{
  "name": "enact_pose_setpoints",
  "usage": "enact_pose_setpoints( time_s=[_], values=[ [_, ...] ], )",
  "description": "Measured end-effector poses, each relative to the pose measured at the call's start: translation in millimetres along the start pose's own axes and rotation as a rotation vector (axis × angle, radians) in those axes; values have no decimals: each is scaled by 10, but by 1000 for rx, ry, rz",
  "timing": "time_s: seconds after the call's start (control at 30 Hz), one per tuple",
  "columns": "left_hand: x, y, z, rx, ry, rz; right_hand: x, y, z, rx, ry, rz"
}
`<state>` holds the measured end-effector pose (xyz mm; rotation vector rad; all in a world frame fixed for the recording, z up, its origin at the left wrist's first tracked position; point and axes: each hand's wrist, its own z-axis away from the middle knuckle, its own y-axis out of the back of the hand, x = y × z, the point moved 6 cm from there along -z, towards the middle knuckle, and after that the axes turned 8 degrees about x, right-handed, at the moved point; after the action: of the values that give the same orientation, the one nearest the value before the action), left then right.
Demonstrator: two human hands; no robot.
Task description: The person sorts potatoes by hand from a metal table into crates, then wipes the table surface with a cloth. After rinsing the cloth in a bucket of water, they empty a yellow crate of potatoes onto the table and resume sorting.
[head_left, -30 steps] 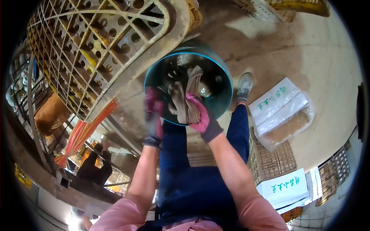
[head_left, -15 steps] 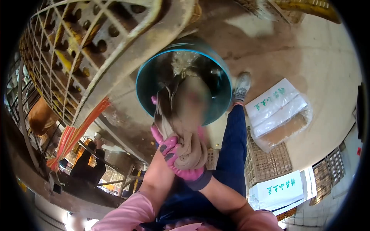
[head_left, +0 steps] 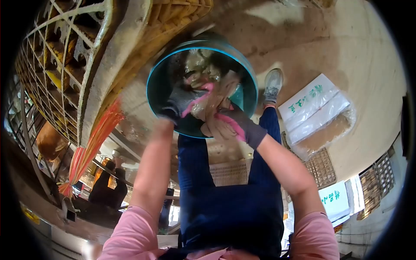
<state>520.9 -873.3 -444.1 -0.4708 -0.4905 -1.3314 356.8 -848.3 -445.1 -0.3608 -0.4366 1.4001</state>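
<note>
Both my hands, in grey and pink gloves, are inside a dark bucket with a bright blue rim (head_left: 149,89). A wet, brownish-grey cloth (head_left: 227,86) is bunched between them. My right hand (head_left: 242,123) is closed on it near the front rim, and a loose fold hangs by the fingers. My left hand (head_left: 190,100) reaches deeper at the bucket's left, closed against the cloth, its fingertips partly hidden. Behind the hands, glossy, wet, crumpled material (head_left: 201,60) lies in the bucket; I cannot make out its kind.
A large lattice crate (head_left: 56,65) stands at the left, with red strands (head_left: 97,138) hanging beside it. On the right lie a plastic-wrapped white carton (head_left: 314,104), a woven crate (head_left: 320,167) and another printed carton (head_left: 336,199). My shoe (head_left: 273,84) is beside the bucket.
My hands have moved forward from above my lap into the bucket, taking the cloth with them. The cloth was twisted and bunched before; now it hangs looser between the hands.
</note>
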Motion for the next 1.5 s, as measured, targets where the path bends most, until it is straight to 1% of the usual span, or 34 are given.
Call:
enact_pose_setpoints(
  time_s=[0.03,0.07,0.1,0.13,0.17,0.2,0.23,0.27,0.37,0.4,0.43,0.5,0.57,0.6,0.63,0.7,0.73,0.77,0.8,0.87,0.9,0.97,1.0,1.03,1.1,1.13,1.17,1.2,1.23,1.3,1.4,1.43,1.47,1.5],
  values=[
    [-46,-51,-42,66,160,172,-160,-102,-43,-9,204,334],
    [-63,-59,-73,141,58,259,-310,-217,-43,-16,406,670],
    [-103,-26,-69,215,-38,346,-376,-272,-29,-15,404,666],
    [-85,15,-117,262,-145,12,-417,-343,2,10,410,914],
    [-115,62,-161,261,-143,7,-441,-380,-15,36,418,1162],
    [-229,87,-218,212,9,-248,-441,-366,-108,36,423,1158],
    [-336,124,-218,160,164,-503,-398,-407,-200,2,428,1394],
    [-293,156,-195,212,122,-741,-354,-428,-234,-13,432,1510],
    [-569,189,-289,223,238,-948,-368,-578,-181,72,395,1916],
    [-664,189,-230,226,234,-945,-372,-625,-182,74,398,1920],
    [-743,157,-83,285,205,-340,-407,-662,-172,141,425,1993],
    [-788,131,87,321,153,267,-430,-654,-170,219,462,2068],
    [-760,116,163,281,70,388,-397,-666,-162,225,689,2051],
    [-827,128,248,306,103,340,-372,-659,-151,225,689,2056],
    [-887,139,338,330,137,293,-325,-760,-125,129,760,2214],
    [-611,-23,404,262,144,595,-277,-963,-27,18,840,2370],
    [-737,7,364,224,195,770,-363,-1061,84,143,818,2284],
    [-639,2,390,223,194,771,-445,-1094,155,265,791,2193],
    [-562,48,428,313,193,786,-482,-1074,183,268,792,2195],
    [-547,176,471,560,155,755,-598,-977,290,194,816,1754],
    [-533,186,485,560,156,759,-513,-838,214,193,813,1759],
    [-160,279,564,602,-79,334,-407,-376,18,350,634,834],
    [-26,207,660,633,-40,330,-287,-245,26,333,487,478],
    [75,150,732,634,-40,332,-342,-285,119,332,487,480],
    [336,34,871,548,-329,189,-168,-341,221,147,-31,139],
    [323,37,930,568,-369,11,-189,-287,247,149,-32,140],
    [286,48,992,569,-368,13,-115,-314,280,13,-187,36],
    [349,2,1075,526,-504,-162,-37,-371,319,-125,-342,-70],
    [451,-67,1171,478,-637,-339,5,-354,294,-125,-343,-68],
    [500,-105,1331,456,-638,-373,-2,-467,259,-329,-323,-507],
    [311,-106,1522,476,-337,43,11,-496,274,-334,-246,-536],
    [256,-135,1558,477,-340,40,33,-497,270,-334,-202,-541],
    [66,-102,1566,528,-225,409,-42,-591,368,-224,-94,-475],
    [-114,-93,1576,567,-97,778,12,-663,411,-226,-96,-480]
  ],
)
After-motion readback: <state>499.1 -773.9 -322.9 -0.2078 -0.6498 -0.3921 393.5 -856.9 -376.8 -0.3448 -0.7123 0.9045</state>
